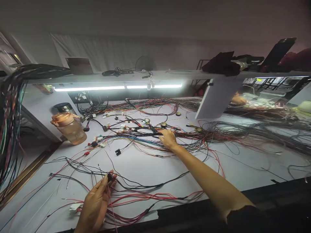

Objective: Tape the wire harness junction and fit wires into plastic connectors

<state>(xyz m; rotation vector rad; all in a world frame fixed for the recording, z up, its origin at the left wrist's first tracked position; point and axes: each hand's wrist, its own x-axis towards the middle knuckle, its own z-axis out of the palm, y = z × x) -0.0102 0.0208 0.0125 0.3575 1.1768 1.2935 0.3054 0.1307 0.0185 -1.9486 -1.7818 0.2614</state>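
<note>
My left hand (97, 200) is at the lower left, its thumb and fingers closed on a small black connector (109, 177) with black wires running off to the right. Red wires (150, 196) pass beside and under that hand, and a white connector (75, 207) lies left of its wrist. Farther out, my right hand (168, 139) reaches over the middle of the table, its fingers closed at a dark bundled wire harness (153, 131). Around the harness lie white connectors (122, 127), a loose black connector (118, 152) and a roll of tape (163, 124).
An orange-lidded bottle (73, 131) stands at the left in front of a dark container (63, 107). Long wires (243, 136) spread to the right. A shelf (136, 77) with a lit tube crosses the back. Another person's hand (238, 99) shows beyond the divider (213, 100).
</note>
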